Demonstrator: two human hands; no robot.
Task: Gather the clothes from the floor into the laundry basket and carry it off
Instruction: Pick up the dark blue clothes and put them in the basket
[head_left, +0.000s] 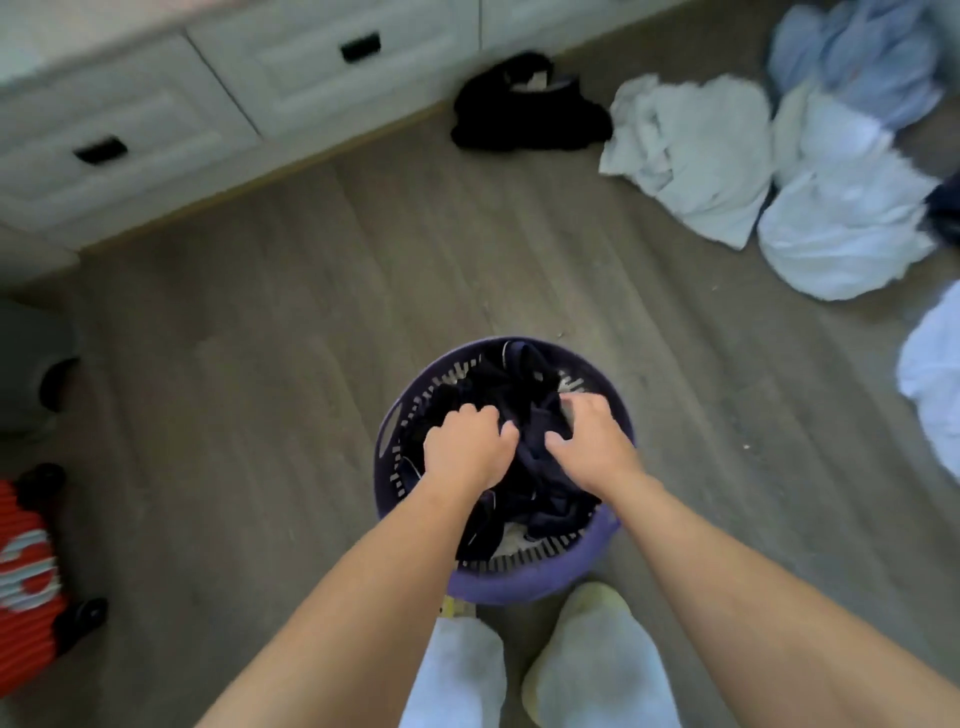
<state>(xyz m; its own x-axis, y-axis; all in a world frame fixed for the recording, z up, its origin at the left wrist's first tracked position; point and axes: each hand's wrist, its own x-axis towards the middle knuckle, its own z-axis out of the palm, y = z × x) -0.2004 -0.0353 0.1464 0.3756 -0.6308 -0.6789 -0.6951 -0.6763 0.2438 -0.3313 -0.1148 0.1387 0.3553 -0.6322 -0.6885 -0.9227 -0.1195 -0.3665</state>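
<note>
A round purple laundry basket (524, 584) stands on the wood floor just in front of my feet. Dark navy clothes (524, 410) fill it. My left hand (467, 447) presses down on the dark fabric with its fingers curled into it. My right hand (592, 441) grips the same dark garment from the right side. On the floor farther off lie a black garment (524, 111), a white crumpled piece (691, 156), a pale blue-white heap (847, 218) and a light blue pile (857, 52).
White drawers with black handles (358, 48) run along the far left. A red suitcase on wheels (31, 587) lies at the left edge, a grey object (31, 364) above it. Another white cloth (935, 384) sits at the right edge.
</note>
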